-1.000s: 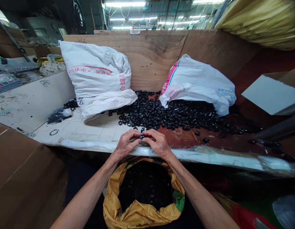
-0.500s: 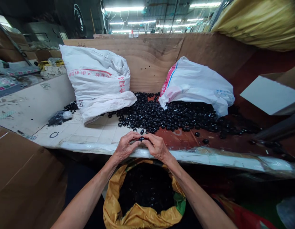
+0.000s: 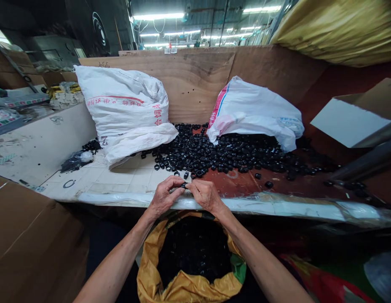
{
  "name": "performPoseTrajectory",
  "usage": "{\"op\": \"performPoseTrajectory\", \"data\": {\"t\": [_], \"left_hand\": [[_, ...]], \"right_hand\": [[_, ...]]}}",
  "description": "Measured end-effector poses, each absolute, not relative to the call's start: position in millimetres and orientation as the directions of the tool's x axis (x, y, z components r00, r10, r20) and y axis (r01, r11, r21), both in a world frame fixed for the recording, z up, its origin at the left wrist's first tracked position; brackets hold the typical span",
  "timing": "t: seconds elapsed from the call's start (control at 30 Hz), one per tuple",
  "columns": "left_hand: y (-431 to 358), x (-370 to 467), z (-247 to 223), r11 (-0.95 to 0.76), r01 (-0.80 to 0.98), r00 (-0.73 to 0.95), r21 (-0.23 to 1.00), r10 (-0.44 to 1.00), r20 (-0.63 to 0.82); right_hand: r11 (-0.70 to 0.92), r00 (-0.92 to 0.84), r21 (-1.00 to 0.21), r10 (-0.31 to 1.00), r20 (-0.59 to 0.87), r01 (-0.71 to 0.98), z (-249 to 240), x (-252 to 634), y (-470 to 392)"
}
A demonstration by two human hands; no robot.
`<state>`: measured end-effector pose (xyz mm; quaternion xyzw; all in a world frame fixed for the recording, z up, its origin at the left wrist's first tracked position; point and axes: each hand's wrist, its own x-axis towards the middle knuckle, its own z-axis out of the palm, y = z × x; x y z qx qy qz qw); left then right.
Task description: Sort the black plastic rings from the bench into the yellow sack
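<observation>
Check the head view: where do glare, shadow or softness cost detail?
Head view: fluorescent tubes glare white; head view: black pieces inside the open ochre sack sink into shadow; head view: the yellow bag, upper right, looks soft; head view: the small black part between left hand and right hand lacks clear detail.

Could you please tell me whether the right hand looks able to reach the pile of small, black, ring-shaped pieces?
Probably yes: the pile lies just beyond the right hand, with nothing visible blocking its near edge, though that hand seems busy at a small black piece.
</observation>
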<state>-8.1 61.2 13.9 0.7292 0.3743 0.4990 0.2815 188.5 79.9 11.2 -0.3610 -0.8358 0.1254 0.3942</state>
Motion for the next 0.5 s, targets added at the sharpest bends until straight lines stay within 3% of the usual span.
{"op": "performPoseTrajectory", "data": {"t": [0.17, 0.4, 0.5], "left_hand": [[62.8, -9.1, 11.2, -0.559, 0.27, 0.231, 0.784, 0.828, 0.511], [64.3, -7.3, 10.3, -0.553, 0.247, 0.195, 0.796, 0.833, 0.518], [64.2, -7.0, 10.8, -0.552, 0.248, 0.187, 0.796, 0.834, 0.52]], "right_hand": [[0.735, -0.433, -0.519, 0.677, 0.595, 0.436, 8.8, 187.2, 83.2], [0.609, -0.281, -0.75, 0.79, 0.545, 0.256, 6.0, 188.4, 85.7], [0.603, -0.278, -0.773, 0.791, 0.545, 0.2, 10.0, 189.8, 85.4]]}}
